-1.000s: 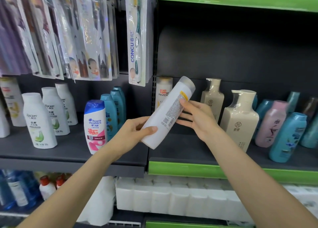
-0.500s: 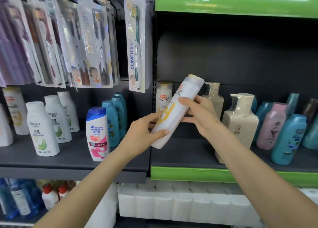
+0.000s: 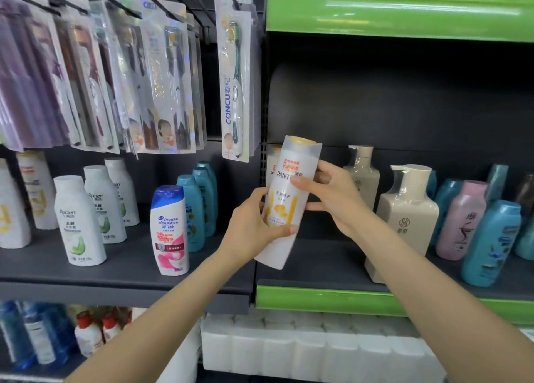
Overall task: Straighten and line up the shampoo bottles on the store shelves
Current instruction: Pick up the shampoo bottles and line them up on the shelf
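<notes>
- Held in mid-air, clear of the shelf board: a tall white plastic Pantene shampoo bottle with a yellow cap and yellow-orange label art (image 3: 284, 206), nearly upright, leaning a little to the right at the top, label turned toward the camera.
- Wrapped round the bottle's lower half: the left hand (image 3: 251, 223), thumb across the front, fingers curled behind.
- Pinching the bottle's upper part from the right: the right hand (image 3: 332, 197), thumb on the label, fingers curled behind and below.
- Positioned above the left end of the dark grey shelf with a green front edge (image 3: 318, 297), just right of the upright post dividing the two bays.
- Standing behind it at the shelf's back left corner: a second white Pantene bottle (image 3: 273, 163), mostly hidden.
- Further right on that shelf: a cream square pump bottle (image 3: 407, 218) near the front edge, another cream bottle (image 3: 361, 171) behind, then a pink bottle (image 3: 462, 223) and a teal bottle (image 3: 491, 244).
- On the grey shelf of the left bay (image 3: 115, 275): a white Head & Shoulders bottle with a blue cap (image 3: 169, 229) near the front edge, a row of teal bottles (image 3: 199, 206) behind it, white Rejoice-style bottles with green leaf art (image 3: 78, 221) toward the left.
- Hung on pegs above the left bay: packaged toothbrushes (image 3: 235, 76).
- Stacked below the green edge: white wrapped tissue packs (image 3: 303, 351).
</notes>
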The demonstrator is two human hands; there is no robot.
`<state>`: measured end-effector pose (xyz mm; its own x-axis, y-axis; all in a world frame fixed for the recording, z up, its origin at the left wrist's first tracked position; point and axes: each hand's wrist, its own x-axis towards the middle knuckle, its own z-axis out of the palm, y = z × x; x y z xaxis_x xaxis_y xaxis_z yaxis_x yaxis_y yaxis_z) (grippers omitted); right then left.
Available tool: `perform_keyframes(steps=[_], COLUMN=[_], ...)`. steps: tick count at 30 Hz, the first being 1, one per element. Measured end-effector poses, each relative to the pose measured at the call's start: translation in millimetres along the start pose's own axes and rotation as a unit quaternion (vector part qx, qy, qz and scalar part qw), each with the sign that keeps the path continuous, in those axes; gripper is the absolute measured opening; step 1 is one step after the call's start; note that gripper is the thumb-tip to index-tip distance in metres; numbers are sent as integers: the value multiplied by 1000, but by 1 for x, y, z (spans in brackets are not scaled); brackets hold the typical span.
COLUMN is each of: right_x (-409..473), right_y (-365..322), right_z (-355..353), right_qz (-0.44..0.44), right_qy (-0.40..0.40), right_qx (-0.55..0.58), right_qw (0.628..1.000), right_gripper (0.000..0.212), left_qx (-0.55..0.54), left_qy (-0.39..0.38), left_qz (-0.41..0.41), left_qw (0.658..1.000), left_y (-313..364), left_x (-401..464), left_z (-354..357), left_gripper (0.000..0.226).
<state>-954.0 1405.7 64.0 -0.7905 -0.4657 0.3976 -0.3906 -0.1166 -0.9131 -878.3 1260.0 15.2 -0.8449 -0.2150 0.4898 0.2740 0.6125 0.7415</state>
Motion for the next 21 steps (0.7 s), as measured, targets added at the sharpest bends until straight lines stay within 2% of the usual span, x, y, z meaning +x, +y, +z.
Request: perform_keyframes(steps=[7, 21], right_x=[9, 36], right_y=[8, 33], right_z=[-1, 1], right_qz=[-3, 35], right_qy=[-30, -60], right_qx=[-7, 25], right_qw=[1000, 997], right_gripper=[44, 51], left_qx=[-24, -30], left_qy=[-55, -21], left_qz=[-4, -8], left_qw=[998, 999], left_y=[-2, -15], left_x=[18, 45], left_z=[-13, 1], left_gripper=[80, 82])
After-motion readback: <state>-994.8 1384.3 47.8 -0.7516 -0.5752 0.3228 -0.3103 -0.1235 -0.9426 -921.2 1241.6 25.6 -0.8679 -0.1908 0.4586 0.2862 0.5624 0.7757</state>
